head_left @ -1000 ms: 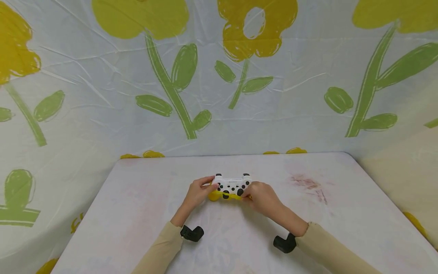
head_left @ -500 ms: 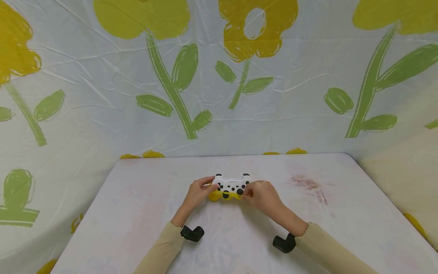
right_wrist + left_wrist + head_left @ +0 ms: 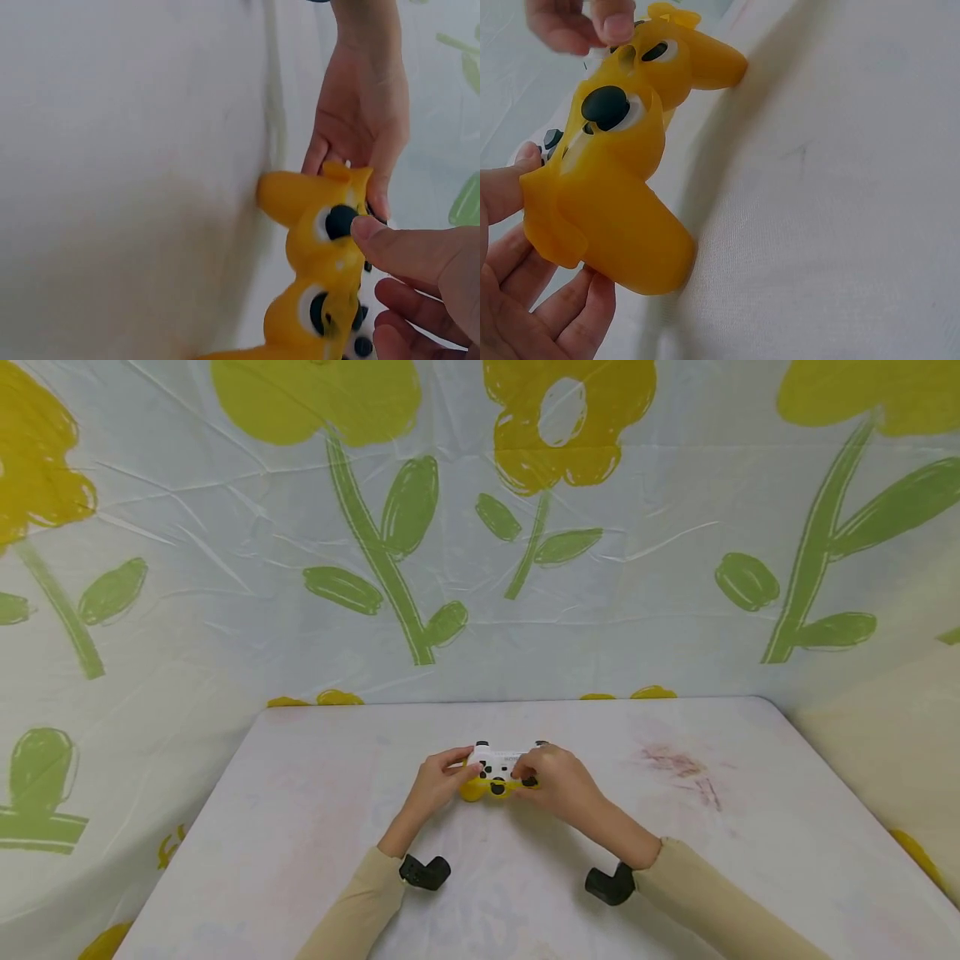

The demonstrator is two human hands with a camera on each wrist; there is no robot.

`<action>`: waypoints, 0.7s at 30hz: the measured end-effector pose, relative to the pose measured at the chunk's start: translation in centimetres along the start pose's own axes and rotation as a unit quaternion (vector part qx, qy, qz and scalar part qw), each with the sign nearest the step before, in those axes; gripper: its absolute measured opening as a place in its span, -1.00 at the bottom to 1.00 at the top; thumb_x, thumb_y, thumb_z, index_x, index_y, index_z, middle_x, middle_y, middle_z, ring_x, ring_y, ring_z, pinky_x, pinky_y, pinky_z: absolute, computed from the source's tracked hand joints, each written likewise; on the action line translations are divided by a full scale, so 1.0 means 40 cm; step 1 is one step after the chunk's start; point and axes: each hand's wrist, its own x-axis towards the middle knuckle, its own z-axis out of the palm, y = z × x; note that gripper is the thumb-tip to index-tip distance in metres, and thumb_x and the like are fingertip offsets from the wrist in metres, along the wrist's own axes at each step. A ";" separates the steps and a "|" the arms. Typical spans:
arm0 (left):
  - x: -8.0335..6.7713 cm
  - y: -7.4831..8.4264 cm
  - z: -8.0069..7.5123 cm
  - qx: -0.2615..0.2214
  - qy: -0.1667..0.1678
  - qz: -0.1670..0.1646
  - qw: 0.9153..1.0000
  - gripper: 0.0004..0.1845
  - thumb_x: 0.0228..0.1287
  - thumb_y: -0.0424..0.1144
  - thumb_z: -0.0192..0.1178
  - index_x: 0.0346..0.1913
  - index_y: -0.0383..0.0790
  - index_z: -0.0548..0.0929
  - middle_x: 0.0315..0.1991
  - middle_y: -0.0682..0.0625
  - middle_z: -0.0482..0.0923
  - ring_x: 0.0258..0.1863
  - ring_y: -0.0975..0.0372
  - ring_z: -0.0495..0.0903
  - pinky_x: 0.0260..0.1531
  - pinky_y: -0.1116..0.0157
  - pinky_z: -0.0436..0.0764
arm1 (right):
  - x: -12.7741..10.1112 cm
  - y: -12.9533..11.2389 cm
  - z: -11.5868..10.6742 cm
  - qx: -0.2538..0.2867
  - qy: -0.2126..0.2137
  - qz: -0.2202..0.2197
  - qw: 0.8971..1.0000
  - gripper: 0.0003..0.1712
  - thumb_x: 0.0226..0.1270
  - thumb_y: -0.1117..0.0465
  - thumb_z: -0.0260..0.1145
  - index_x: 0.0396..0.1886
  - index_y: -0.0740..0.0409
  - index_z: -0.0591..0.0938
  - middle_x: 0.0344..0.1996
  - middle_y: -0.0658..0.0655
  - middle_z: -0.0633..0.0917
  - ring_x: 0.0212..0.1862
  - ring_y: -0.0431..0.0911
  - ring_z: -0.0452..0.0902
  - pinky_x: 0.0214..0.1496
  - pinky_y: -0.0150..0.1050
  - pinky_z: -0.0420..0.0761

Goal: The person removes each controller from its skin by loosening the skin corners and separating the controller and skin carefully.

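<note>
A white game controller (image 3: 510, 760) with black buttons sits partly inside a yellow rubbery cover (image 3: 622, 202). The cover wraps both grips and surrounds the two black thumbsticks; its upper edge is loose, and the white face with the buttons shows above it. My left hand (image 3: 437, 783) grips the controller's left end, thumb on the face and fingers behind. Over the right half hovers my right hand (image 3: 562, 781), its thumb beside the left stick in the right wrist view. Its other fingers are bent and stand apart from the thumb, with nothing seen pinched between them.
A pale cloth covers the table (image 3: 300, 827), with a reddish smudge (image 3: 678, 764) to the right. Behind the table hangs a white sheet (image 3: 645, 568) printed with yellow flowers. Black wrist cameras (image 3: 425, 872) are strapped to both wrists.
My right hand has let go of the cover's edge near the right stick and moved left over the controller's middle. My left hand keeps its hold, and the controller stays in place.
</note>
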 end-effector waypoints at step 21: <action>-0.015 0.002 0.003 -0.012 -0.003 0.009 1.000 -0.53 0.31 -0.21 0.23 0.20 -0.41 0.52 0.17 -0.33 0.52 0.03 -0.10 0.63 0.00 0.14 0.62 | 0.035 -0.031 0.033 -0.028 -0.049 -0.030 0.998 -0.93 -0.02 0.39 0.42 -0.52 0.16 0.74 -0.55 0.00 0.70 -0.46 -0.20 0.35 -0.45 -0.40 0.46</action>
